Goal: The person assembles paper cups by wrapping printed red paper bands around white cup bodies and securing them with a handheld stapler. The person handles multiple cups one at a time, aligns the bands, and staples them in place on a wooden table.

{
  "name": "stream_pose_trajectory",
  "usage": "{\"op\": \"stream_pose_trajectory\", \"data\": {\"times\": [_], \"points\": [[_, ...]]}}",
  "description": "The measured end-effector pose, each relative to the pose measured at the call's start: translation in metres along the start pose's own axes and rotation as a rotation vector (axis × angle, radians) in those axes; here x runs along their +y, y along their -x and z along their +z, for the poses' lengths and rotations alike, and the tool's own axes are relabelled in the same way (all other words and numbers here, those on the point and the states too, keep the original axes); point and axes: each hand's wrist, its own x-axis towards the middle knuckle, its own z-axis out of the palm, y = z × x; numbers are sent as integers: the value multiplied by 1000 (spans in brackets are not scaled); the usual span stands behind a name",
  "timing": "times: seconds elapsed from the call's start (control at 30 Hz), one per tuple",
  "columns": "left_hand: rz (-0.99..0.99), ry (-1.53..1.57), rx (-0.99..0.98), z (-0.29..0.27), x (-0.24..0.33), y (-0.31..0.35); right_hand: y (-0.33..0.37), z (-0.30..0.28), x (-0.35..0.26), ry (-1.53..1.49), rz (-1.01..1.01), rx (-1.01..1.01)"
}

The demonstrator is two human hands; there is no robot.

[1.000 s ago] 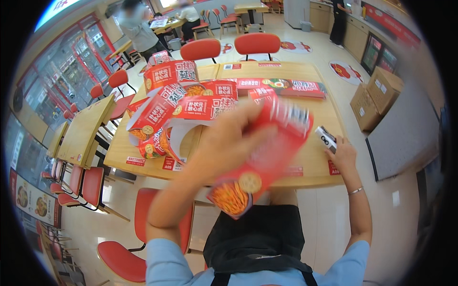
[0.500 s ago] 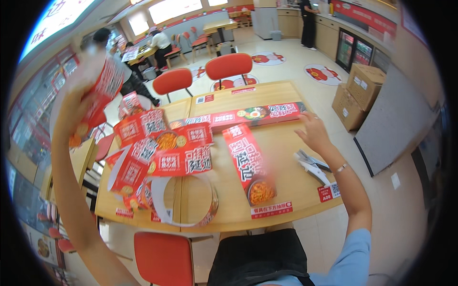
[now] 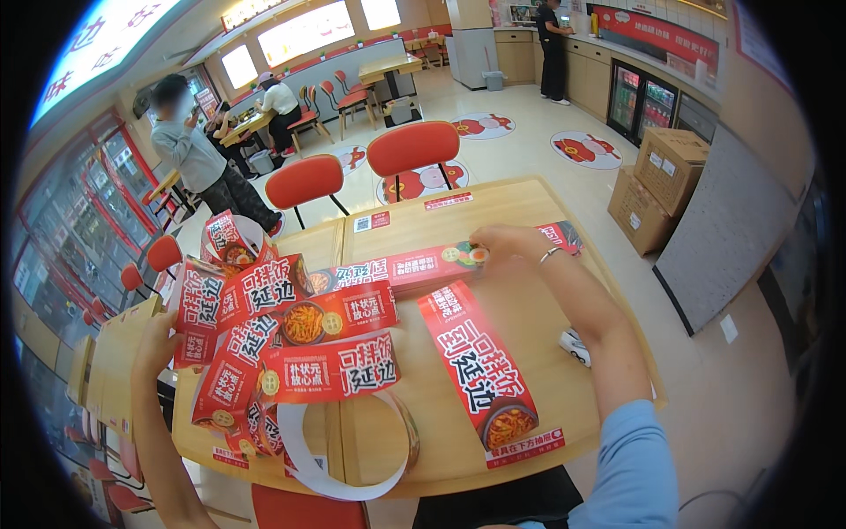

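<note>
My left hand (image 3: 157, 339) is closed on the edge of a red printed paper strip (image 3: 198, 304) at the table's left side. Beside it lies a heap of curling red printed strips (image 3: 291, 282), with one white-backed loop (image 3: 308, 458) hanging over the near edge. My right hand (image 3: 509, 249) bends its fingers onto a long red strip (image 3: 432, 271), which seems to lie on a flat stack across the table; its fingertips are partly hidden. A separate red strip (image 3: 480, 366) lies flat in front of me. Beside my right forearm shows a white-handled tool (image 3: 575, 346), partly covered.
Two red chairs (image 3: 412, 154) stand beyond the wooden table (image 3: 564, 291), and another red chair (image 3: 308, 510) is at its near side. Cardboard boxes (image 3: 656, 181) are stacked right, by a grey panel (image 3: 731, 229). A person (image 3: 198, 150) stands at the far left.
My left hand has come down from its raised place at the left, with the strip in it. The right hand has moved left along the long strip, and its forearm now covers part of the white-handled tool.
</note>
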Motion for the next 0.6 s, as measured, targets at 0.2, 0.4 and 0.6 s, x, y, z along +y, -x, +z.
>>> {"op": "stream_pose_trajectory", "data": {"times": [0.2,0.4,0.6], "points": [[45,157,102,9,24,-13,-10,3,8,119,-39,-50],[147,60,121,-7,61,-5,-15,2,8,181,-8,-124],[137,-124,117,-2,157,18,2,6,6,146,-121,37]]}}
